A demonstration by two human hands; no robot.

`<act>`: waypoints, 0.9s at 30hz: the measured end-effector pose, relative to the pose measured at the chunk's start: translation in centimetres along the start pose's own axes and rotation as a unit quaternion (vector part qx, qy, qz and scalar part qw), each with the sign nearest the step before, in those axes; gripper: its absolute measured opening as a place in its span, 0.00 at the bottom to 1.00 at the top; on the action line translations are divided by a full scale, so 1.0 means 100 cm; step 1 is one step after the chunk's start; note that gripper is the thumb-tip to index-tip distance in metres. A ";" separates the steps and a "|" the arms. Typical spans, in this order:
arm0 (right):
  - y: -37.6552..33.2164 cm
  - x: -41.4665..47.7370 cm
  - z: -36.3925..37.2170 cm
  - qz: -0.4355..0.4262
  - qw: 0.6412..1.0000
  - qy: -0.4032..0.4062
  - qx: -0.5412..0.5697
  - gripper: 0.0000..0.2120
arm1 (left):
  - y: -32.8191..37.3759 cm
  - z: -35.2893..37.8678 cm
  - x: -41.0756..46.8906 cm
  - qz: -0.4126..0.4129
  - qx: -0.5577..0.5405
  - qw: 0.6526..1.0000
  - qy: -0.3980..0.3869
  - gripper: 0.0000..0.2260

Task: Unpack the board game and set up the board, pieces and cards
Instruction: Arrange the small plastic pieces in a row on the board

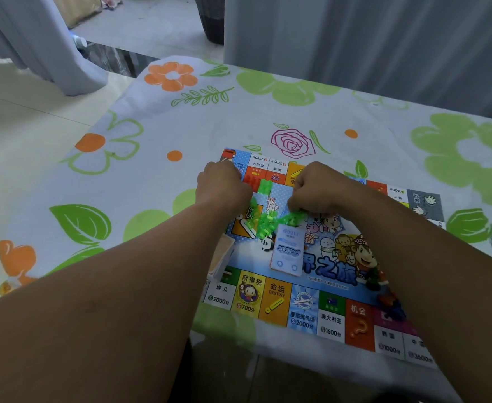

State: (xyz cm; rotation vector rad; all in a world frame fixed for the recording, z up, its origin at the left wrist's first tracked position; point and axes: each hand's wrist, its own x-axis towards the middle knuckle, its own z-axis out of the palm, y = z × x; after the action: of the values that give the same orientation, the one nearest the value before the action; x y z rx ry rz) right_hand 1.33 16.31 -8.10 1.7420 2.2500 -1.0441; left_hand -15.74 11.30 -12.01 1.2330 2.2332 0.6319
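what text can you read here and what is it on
game board, near-edge squares:
"埃及", "2000分"
"所得税", "700分"
"命运 DESTINY"
"夏威夷机场", "2000分"
"澳大利亚", "1600分"
"机会"
"1000分", "3600分" (names above blurred)
board centre: "界之旅", start under pale blue card
far edge, upside down: "2200分"
card text, other far squares: too blurred
green pieces: no text

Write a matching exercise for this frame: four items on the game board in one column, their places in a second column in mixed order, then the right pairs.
Things
1. green plastic pieces
2. pale blue card stack
3. tan card stack
4. red and blue pieces

Places
A. at the left edge of the board
B. toward the board's near right corner
C. between the left hand and the right hand
D. in the middle of the board, just nearer than the green heap

Pairs: 1-C, 2-D, 3-A, 4-B
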 end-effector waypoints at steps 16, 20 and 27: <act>0.005 0.018 0.001 -0.023 0.992 0.092 0.088 0.10 | -0.002 0.000 0.001 0.001 -0.006 1.000 0.001 0.13; 0.004 0.010 0.000 -0.045 0.996 0.060 0.054 0.08 | -0.001 0.000 0.000 0.002 -0.007 1.000 -0.002 0.13; 0.002 0.019 0.012 -0.080 0.989 0.110 0.056 0.05 | -0.001 0.000 0.000 0.004 -0.005 1.000 0.000 0.12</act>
State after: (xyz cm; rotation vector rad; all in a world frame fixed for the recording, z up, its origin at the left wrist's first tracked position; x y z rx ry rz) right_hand 0.51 17.18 -10.01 1.8277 2.5477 -1.0756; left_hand -15.84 11.25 -12.05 1.2375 2.2233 0.6442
